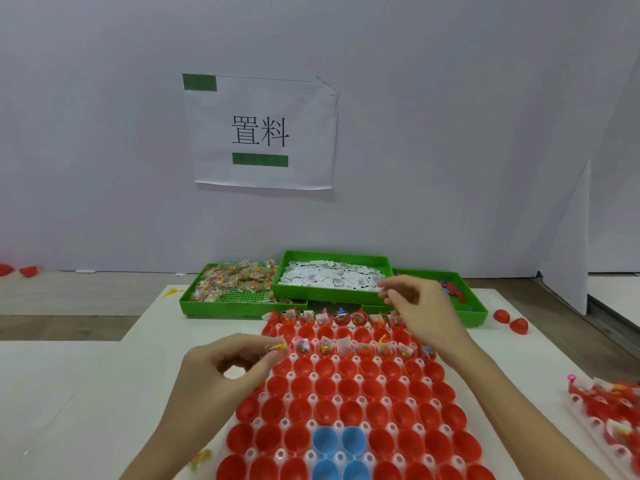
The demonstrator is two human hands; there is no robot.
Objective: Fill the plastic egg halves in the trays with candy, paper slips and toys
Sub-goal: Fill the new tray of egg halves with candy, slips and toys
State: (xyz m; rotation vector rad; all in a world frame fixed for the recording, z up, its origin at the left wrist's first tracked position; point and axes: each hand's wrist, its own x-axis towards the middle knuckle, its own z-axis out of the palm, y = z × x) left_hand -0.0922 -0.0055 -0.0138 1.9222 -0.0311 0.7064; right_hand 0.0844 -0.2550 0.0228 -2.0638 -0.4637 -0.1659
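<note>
A white tray (pixel 313 398) of red egg halves, with a few blue halves (pixel 325 441) near the front, lies before me. Two far rows hold candy, paper slips and toys; the nearer rows of halves are empty. My left hand (pixel 221 372) pinches a small candy packet (pixel 277 347) at the tray's left edge, beside the second filled row. My right hand (pixel 415 306) hovers over the tray's far right corner, pinching a white paper slip (pixel 382 291) between its fingertips.
Three green bins stand at the back: candy packets (pixel 235 280), paper slips (pixel 332 277) and small toys (pixel 453 289). A second filled tray (pixel 609 407) sits at the right edge. Loose red halves (pixel 510 322) lie right of the bins. A stray candy (pixel 201 457) lies near front left.
</note>
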